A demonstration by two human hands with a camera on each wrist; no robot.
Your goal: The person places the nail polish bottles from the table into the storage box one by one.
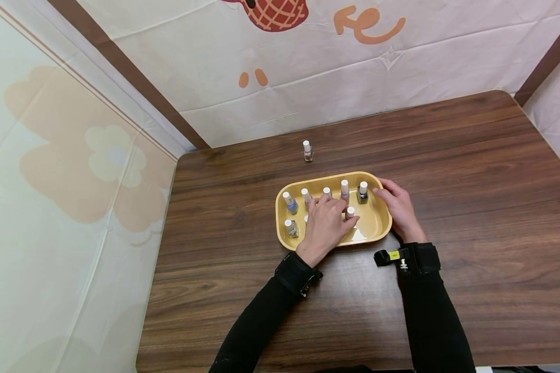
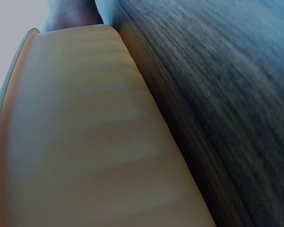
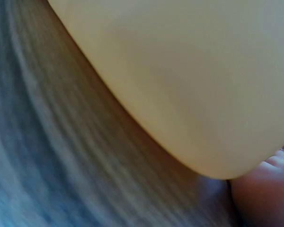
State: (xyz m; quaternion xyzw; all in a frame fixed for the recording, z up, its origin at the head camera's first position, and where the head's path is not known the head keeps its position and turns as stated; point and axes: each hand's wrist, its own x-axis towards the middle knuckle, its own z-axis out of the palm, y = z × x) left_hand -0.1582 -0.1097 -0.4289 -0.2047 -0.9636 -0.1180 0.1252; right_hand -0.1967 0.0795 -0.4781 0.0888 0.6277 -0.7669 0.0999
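Note:
A yellow tray (image 1: 378,228) stands on the table, holding several small nail polish bottles with white caps. My left hand (image 1: 326,220) reaches over its near side, and its thumb and index finger pinch a nail polish bottle (image 1: 350,212) in the near row. The lower part of that bottle is hidden. My right hand (image 1: 401,210) holds the tray's right end, thumb at the rim. Near that thumb stands a dark bottle (image 1: 363,192), beside a lilac one (image 1: 345,190). A blue bottle (image 1: 291,203) and a glittery bottle (image 1: 291,229) are at the left end. My left hand covers other bottles.
Behind the tray, a single nail polish bottle (image 1: 308,151) stands on the brown wooden table (image 1: 214,248). A printed cloth (image 1: 298,88) hangs along the table's back edge, and a pale panel (image 1: 74,207) borders its left side.

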